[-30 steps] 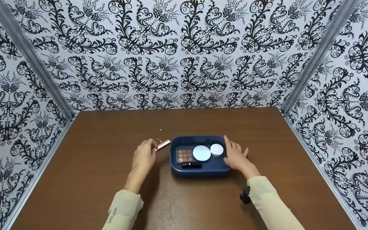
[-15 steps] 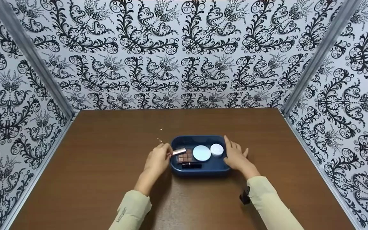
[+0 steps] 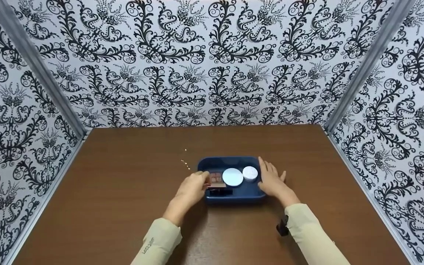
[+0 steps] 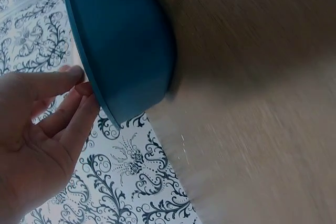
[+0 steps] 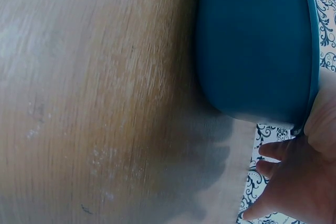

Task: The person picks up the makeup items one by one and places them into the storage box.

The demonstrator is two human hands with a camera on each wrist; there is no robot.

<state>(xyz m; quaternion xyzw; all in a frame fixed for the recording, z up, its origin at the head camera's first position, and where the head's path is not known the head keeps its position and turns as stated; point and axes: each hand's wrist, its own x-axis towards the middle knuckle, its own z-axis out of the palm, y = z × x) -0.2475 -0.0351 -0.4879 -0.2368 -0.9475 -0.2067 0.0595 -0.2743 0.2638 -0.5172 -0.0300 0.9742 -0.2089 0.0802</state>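
A blue tray [image 3: 236, 200] stands on the table with cosmetics inside. Over its left rim reaches my left hand [image 3: 193, 185], pinching a slim rose-gold tube [image 3: 217, 185] that looks like a lipstick. That tube is low over the front of a brown eyeshadow palette [image 3: 216, 177]; its near end is hidden by the fingers. Closer to the front wall lies a black tube [image 3: 223, 192], partly covered. A pale round compact [image 3: 233, 177] and a small white jar [image 3: 250, 173] sit to the right. My right hand [image 3: 272, 181] rests against the tray's right rim, fingers extended.
Small golden specks [image 3: 186, 164] show on the brown table [image 3: 131, 165] left of the tray; they are too small to identify. Patterned walls [image 3: 212, 84] enclose the table's back and sides.
My left hand has carried the rose-gold tube rightward from outside the tray, over the left rim, and down toward the palette's front. My right hand has stayed at the right rim.
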